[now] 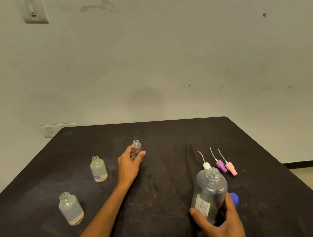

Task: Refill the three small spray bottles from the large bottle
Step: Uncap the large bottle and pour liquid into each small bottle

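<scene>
Centrally, the black table (155, 172) fills the lower frame. Lower right, the right hand (221, 222) grips the uncapped large bottle (209, 191). At centre, the left hand (130, 165), fingers loosely spread, reaches around the smallest spray bottle (137, 148); actual contact is unclear.

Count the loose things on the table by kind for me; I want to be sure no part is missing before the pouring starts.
Small bottles, uncapped: 3
Large bottle, uncapped: 1
Spray tops with tubes: 3, white, purple, pink
Blue cap: 1
Total: 8
</scene>
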